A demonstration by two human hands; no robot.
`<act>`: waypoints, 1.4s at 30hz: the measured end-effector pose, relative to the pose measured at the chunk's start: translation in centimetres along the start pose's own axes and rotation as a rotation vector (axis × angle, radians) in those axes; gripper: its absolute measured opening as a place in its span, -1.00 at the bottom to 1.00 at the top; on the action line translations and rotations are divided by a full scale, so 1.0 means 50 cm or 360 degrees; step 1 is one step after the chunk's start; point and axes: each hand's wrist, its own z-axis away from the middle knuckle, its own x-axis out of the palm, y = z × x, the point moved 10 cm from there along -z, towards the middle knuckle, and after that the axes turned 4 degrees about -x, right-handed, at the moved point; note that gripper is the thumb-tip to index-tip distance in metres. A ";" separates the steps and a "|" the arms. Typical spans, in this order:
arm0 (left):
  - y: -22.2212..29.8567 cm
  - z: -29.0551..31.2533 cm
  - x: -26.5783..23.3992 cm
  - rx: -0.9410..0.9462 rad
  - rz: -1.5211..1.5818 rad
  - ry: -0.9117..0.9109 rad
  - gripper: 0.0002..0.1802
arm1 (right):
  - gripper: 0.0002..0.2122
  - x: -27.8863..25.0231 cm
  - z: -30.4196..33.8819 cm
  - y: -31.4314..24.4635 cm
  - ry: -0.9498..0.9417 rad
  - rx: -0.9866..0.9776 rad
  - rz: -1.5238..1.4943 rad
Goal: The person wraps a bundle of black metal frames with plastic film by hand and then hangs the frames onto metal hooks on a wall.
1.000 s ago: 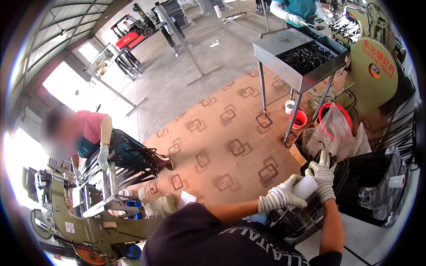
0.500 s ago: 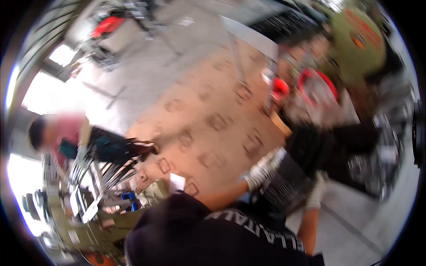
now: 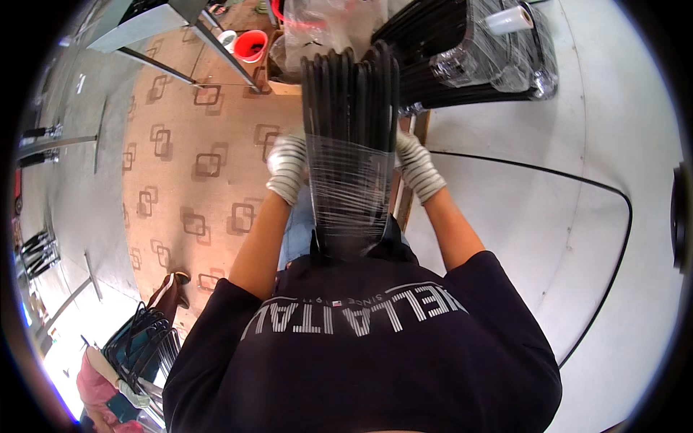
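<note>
A bundle of black bent tubes (image 3: 350, 173), wound with clear stretch film round its middle, stands upright against my front. My left hand (image 3: 287, 164), in a white striped knit glove, grips its left side; the fingers are partly hidden and blurred. On the opposite side my right hand (image 3: 419, 164), gloved alike, is closed along the bundle's edge, its fingertips out of sight behind it. The rounded tube ends point away from me. Just beyond, more black tube bundles (image 3: 422, 81) lie partly wrapped in film.
A film roll (image 3: 509, 20) rests on the far bundles. A thin black bent rod (image 3: 626, 216) lies on the pale surface at right. Far left are a metal table (image 3: 144, 29), a red bucket (image 3: 250, 45) and a cardboard box (image 3: 284, 88). Another person (image 3: 97, 379) handles tubes, lower left.
The view has swung round to the right. The bundle, held tilted at lower right before, is now upright in the middle between both my hands.
</note>
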 end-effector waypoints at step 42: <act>-0.058 -0.135 0.184 0.0180 0.1810 0.0221 -0.71 | -0.57 0.224 -0.143 0.046 -0.0245 0.0201 -0.0495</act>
